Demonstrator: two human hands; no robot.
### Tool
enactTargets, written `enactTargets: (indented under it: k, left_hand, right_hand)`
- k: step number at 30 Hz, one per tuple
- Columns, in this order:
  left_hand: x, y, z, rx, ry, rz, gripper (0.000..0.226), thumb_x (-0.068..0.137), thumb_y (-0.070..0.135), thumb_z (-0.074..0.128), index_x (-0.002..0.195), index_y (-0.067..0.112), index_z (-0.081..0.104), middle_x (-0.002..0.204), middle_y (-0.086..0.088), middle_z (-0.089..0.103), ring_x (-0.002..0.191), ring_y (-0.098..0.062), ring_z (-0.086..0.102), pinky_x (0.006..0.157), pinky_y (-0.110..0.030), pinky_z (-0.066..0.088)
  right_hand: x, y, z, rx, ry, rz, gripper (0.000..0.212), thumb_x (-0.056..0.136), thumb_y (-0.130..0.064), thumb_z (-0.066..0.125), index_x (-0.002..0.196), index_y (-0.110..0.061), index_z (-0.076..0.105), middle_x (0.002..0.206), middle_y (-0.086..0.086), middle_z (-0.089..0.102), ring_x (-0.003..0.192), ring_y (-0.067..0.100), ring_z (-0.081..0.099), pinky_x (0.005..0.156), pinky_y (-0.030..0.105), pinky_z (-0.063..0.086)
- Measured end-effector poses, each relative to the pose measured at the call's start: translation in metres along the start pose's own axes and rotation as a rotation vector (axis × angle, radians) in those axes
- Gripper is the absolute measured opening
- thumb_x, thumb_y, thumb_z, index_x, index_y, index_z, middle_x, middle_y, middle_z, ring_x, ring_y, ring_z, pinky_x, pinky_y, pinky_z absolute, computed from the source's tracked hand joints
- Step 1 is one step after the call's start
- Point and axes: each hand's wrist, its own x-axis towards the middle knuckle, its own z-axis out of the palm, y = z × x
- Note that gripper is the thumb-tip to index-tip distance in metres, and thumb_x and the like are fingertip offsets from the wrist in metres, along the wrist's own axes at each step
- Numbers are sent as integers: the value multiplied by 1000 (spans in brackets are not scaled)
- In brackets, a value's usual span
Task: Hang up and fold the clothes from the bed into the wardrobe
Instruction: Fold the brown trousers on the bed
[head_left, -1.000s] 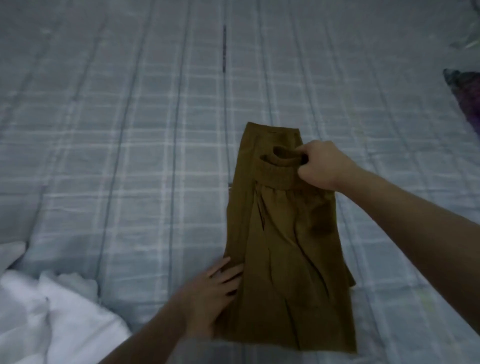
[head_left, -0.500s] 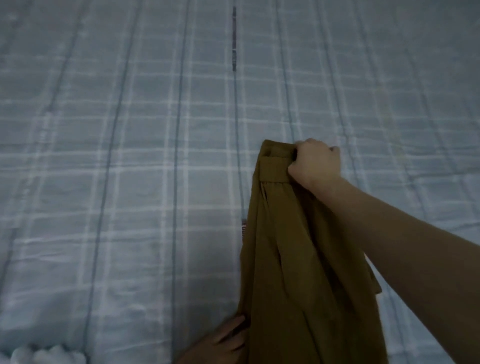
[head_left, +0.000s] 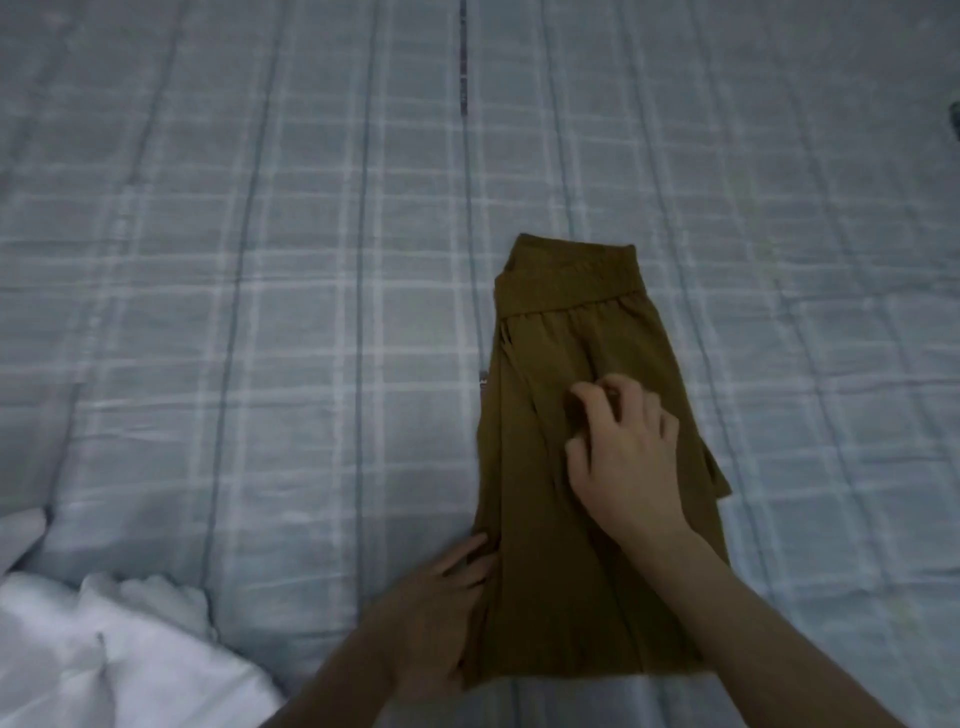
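A crumpled white cloth (head_left: 88, 660) lies at the near left on the blue checked bed sheet (head_left: 234, 312). The folded olive-brown trousers (head_left: 582, 519) lie flat; the left hand (head_left: 441, 613) presses their left edge with straight fingers, the right hand (head_left: 623, 457) rests on top with curled fingers

This is a bedroom in a home. A bed (head_left: 260, 312) fills nearly the whole view, and it is covered with a pale blue-grey checked sheet (head_left: 156, 234) with light and dark lines. On it lie folded brown trousers (head_left: 571, 322) with an elastic waistband. A crumpled white cloth (head_left: 104, 649) lies in the near left corner. The light is dim.
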Motion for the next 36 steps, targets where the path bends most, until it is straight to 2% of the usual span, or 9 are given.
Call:
enactTargets:
  k: [5,7,10,13,19,24,27,31,36]
  left_hand:
    - [-11,17,-22,-137,156,-133,43,78,36,55,111,17,74,131,-7,61,134,-26,41,114,-44,27]
    - [-23,34,-26,-473,405,-458,34,85,21,58,114,9,71,145,-17,48,138,-28,41,113,-41,31]
    - [-54,73,-33,-673,668,-894,28,94,28,43,112,23,64,135,0,49,127,-15,45,106,-38,37]
    - [-57,98,-51,-504,484,-722,36,85,33,54,119,24,57,132,1,47,121,-16,47,101,-34,37]
    - [2,87,-56,-30,-48,-371,77,65,33,71,137,16,50,138,-6,51,118,-24,48,102,-39,43]
    - [30,76,-63,82,-76,-436,36,59,14,80,92,16,67,85,-2,63,72,-23,60,55,-29,47]
    - [34,84,-75,3,-163,-514,19,82,8,61,100,13,64,96,-6,64,88,-28,62,62,-33,44]
    - [21,99,-90,-46,-367,-426,18,92,23,52,104,15,62,104,-7,66,98,-28,63,75,-35,49]
    - [-34,151,-91,-432,-636,-319,18,89,23,56,100,17,69,101,-2,71,95,-20,65,84,-36,52]
  right_hand:
    - [-11,24,2,139,-204,48,54,102,-41,33,153,-24,23,159,5,20,143,25,24,116,42,20]
    - [-19,14,-26,268,-27,38,50,100,-25,42,148,-15,33,155,8,30,138,24,30,115,39,22]
    - [-73,16,-57,324,127,-50,54,80,0,58,132,-9,50,135,13,47,120,28,45,102,43,39]
    - [-142,44,-59,174,78,-90,63,58,3,69,118,-10,55,118,13,53,98,31,52,80,43,48]
    - [-196,93,-30,-210,-281,-194,85,36,-32,86,116,-20,60,109,3,61,88,24,66,71,40,55]
    - [-174,80,-24,-261,-223,-171,37,64,-10,77,98,-16,63,82,4,60,71,27,62,58,36,44]
    - [-174,71,-26,-237,-186,-58,21,67,-2,76,76,-15,62,65,4,57,55,26,59,47,27,29]
    - [-199,63,-42,-199,-425,-111,15,93,-15,47,99,-18,60,99,3,63,92,23,63,63,27,33]
    - [-278,55,-69,-64,-846,-262,25,88,-31,51,107,-21,64,110,4,64,107,24,59,81,30,45]
